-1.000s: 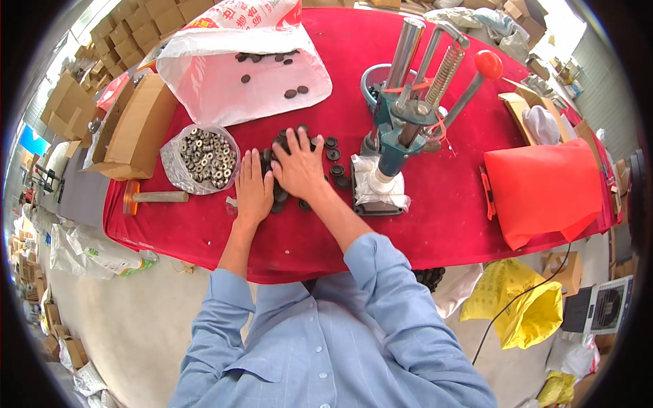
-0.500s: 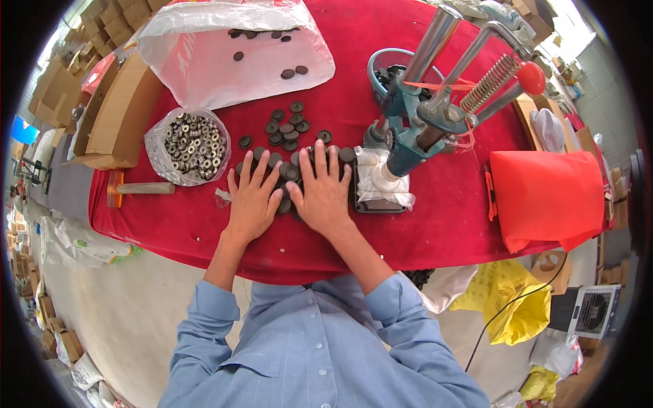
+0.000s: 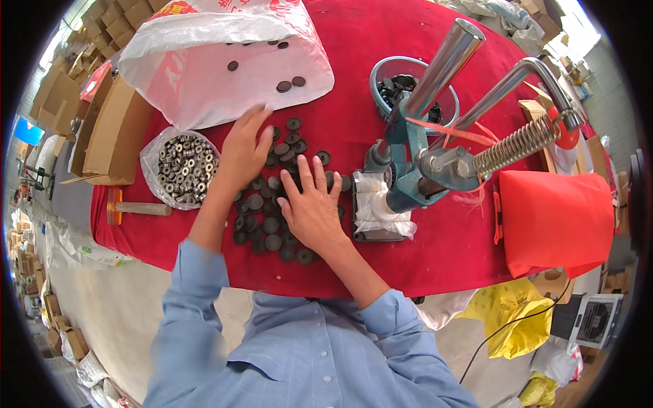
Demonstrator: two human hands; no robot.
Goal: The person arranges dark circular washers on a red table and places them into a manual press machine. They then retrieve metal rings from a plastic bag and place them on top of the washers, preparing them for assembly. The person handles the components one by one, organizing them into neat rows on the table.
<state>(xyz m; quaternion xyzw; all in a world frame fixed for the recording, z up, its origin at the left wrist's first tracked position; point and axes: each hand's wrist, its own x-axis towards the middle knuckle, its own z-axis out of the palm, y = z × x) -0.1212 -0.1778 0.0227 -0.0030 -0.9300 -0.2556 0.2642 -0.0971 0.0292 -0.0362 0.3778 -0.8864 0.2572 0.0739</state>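
Dozens of small dark round discs [image 3: 272, 224] lie scattered in a loose patch on the red tablecloth [image 3: 435, 258], near edge, centre-left. Right hand [image 3: 311, 207] rests flat on the right side of the patch, fingers spread, palm down on discs, pinching nothing. Left hand [image 3: 243, 151] sits further out at the far-left edge of the patch, fingers extended and loosely spread, fingertips touching the rim of the white plastic bag [image 3: 218, 61] (a few more discs lie on it). Patch runs roughly near-to-far between the two hands; the right hand is the one over its bulk. Clear plastic bag of silver metal rings [image 3: 180, 166] lies just left of the left wrist. Blue hand-lever press [image 3: 435, 156] stands just right of the right hand, with a round tub of dark parts [image 3: 401, 85] beyond it.
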